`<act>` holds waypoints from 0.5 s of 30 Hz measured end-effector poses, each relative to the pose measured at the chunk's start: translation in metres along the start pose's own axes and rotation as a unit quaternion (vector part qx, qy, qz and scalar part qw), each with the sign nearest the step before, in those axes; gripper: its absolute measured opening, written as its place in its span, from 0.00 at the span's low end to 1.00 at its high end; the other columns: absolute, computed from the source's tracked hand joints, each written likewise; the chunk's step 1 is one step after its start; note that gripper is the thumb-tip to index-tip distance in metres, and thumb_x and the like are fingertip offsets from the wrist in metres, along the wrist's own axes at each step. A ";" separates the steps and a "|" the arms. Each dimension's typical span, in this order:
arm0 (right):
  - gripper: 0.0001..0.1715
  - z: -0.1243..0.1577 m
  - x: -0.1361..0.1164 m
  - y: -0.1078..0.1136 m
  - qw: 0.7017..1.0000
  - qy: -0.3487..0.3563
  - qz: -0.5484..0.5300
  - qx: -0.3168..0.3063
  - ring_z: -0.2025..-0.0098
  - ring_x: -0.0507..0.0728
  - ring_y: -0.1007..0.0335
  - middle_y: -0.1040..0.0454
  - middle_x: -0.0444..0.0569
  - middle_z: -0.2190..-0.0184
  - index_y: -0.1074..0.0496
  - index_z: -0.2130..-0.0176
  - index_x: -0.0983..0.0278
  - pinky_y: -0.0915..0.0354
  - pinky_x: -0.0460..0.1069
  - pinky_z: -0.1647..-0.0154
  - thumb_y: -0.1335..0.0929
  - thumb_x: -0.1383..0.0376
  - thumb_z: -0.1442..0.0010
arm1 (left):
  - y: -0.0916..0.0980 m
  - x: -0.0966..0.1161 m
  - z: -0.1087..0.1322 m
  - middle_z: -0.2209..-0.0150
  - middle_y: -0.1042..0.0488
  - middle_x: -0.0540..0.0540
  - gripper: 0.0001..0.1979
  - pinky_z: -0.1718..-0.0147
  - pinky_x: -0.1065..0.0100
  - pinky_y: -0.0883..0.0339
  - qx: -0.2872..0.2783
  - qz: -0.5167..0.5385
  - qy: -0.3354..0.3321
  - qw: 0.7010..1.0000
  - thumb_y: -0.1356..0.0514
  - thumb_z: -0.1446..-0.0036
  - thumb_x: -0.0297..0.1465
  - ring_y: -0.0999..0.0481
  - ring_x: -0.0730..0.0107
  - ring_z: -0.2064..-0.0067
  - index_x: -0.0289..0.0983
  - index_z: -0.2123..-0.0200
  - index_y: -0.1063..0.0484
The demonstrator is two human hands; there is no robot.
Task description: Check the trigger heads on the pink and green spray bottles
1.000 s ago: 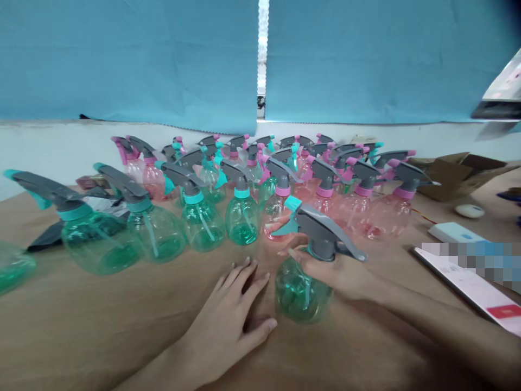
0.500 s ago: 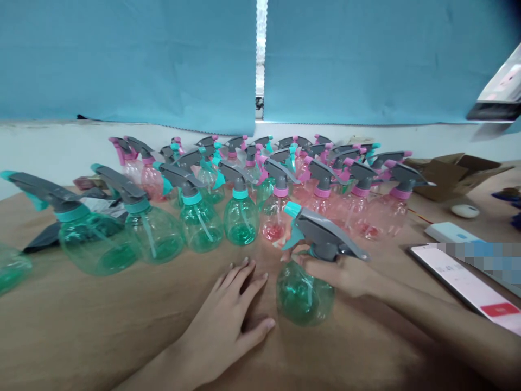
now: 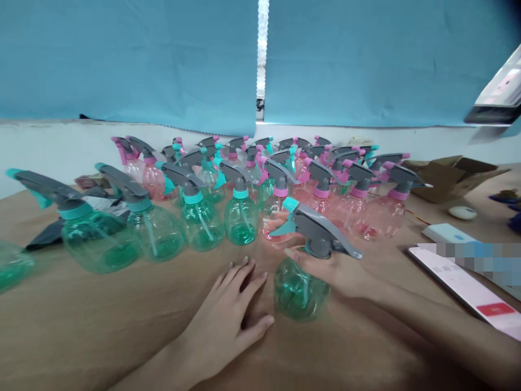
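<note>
My right hand point(image 3: 331, 271) is around the neck of a green spray bottle point(image 3: 303, 293) with a grey head and turquoise nozzle and trigger. The thumb crosses in front of the neck, and the other fingers reach behind the trigger, partly hidden. The bottle stands about upright near the table's middle, its nozzle pointing left. To its left, my left hand point(image 3: 228, 315) lies flat on the table point(image 3: 122, 326), fingers spread, holding nothing. Beyond that hand stands another green spray bottle point(image 3: 241, 220). A pink spray bottle point(image 3: 274, 209) is just behind my right fingers.
Several more green bottles point(image 3: 157, 233) and pink bottles point(image 3: 380, 214) stand in rows toward the blue curtain point(image 3: 130, 65). On the right are a phone point(image 3: 459, 282), a white box point(image 3: 445, 233), a white mouse point(image 3: 463, 212) and an open cardboard box point(image 3: 443, 176).
My right hand and the green spray bottle have shifted slightly left and up. The right fingers behind the trigger look more stretched out. My left hand stays in place.
</note>
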State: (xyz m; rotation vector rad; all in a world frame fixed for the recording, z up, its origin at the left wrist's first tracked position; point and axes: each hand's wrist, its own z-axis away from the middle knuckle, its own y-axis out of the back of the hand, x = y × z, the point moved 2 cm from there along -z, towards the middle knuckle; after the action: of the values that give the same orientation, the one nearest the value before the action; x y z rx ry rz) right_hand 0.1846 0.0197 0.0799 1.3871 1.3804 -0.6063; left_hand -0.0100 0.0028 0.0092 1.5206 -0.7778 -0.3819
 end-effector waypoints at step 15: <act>0.09 0.005 0.007 0.001 0.996 -0.013 0.083 0.044 0.66 0.59 0.26 0.25 0.44 0.75 0.28 0.70 0.59 0.30 0.57 0.57 0.33 0.56 0.46 | 0.000 0.003 0.002 0.38 0.43 0.37 0.30 0.42 0.49 0.49 0.012 0.038 0.003 0.999 0.42 0.41 0.43 0.46 0.51 0.37 0.36 0.40 0.43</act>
State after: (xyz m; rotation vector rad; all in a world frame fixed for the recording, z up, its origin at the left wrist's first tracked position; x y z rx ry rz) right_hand 0.1890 0.0186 0.0723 1.5411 1.2165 -0.5792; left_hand -0.0089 -0.0005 0.0094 1.5104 -0.8353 -0.3129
